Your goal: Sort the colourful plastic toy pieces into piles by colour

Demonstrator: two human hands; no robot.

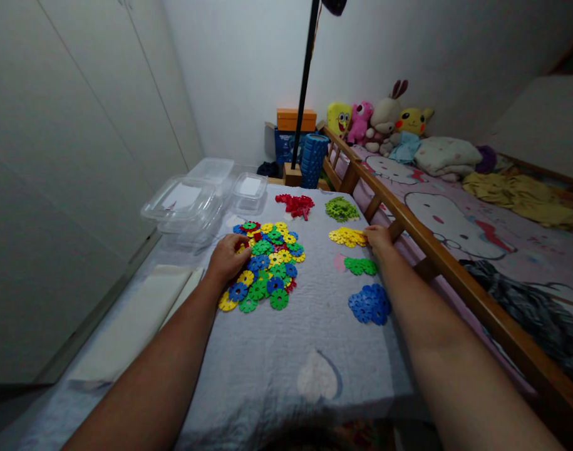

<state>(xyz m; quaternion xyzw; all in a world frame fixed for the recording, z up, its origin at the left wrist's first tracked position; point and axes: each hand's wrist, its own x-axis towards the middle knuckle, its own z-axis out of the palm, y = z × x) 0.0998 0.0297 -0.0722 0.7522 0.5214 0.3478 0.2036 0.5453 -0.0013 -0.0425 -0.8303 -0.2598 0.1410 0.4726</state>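
Observation:
A heap of mixed snowflake building discs (262,263) in yellow, green, blue and red lies mid-table. My left hand (227,257) rests against the heap's left side, fingers curled at the discs; what they pinch, if anything, is hidden. A red piece (257,237) shows just beyond its fingertips. On the right, my right hand (378,239) has its fingers closed at the edge of a pile of yellow snowflake discs (346,236). Nearby are separate piles of green discs (360,266), blue discs (371,304), light green pieces (341,209) and red pieces (295,205).
Clear plastic boxes (183,203) stand at the back left, with a smaller clear box (250,188) beside them. Folded cream cloth (136,319) lies along the left edge. A wooden bed rail (408,232) borders the right side. Behind the table rises a black pole (304,88).

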